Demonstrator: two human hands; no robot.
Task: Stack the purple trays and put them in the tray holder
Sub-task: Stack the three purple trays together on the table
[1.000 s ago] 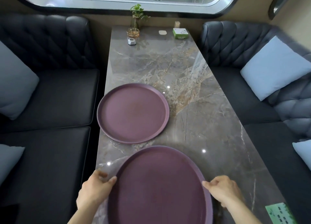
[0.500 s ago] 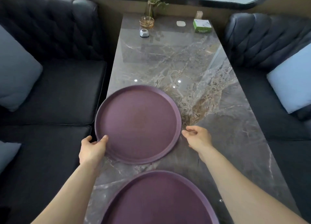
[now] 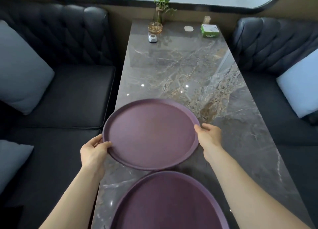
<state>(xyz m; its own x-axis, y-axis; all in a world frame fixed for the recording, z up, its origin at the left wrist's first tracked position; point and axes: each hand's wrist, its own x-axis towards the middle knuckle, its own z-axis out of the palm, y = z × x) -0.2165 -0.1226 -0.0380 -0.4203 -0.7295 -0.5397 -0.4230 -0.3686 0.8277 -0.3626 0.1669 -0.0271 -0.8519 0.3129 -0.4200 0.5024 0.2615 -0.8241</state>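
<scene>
Two round purple trays are in view on the marble table (image 3: pixel 197 70). The far tray (image 3: pixel 151 134) is tilted, its near edge raised off the table. My left hand (image 3: pixel 94 149) grips its left rim and my right hand (image 3: pixel 209 135) grips its right rim. The near tray (image 3: pixel 168 204) lies flat at the table's front edge, partly cut off by the frame. No tray holder is in view.
At the table's far end stand a small plant in a vase (image 3: pixel 160 10), an amber glass dish (image 3: pixel 155 27), a small white-grey object (image 3: pixel 152 38), a white pad (image 3: pixel 188 28) and a green box (image 3: pixel 209 30). Dark benches with blue cushions (image 3: pixel 22 70) flank both sides.
My hands left the near tray and reached forward to the far one. Both hands have closed on its rims and its near edge has risen off the table.
</scene>
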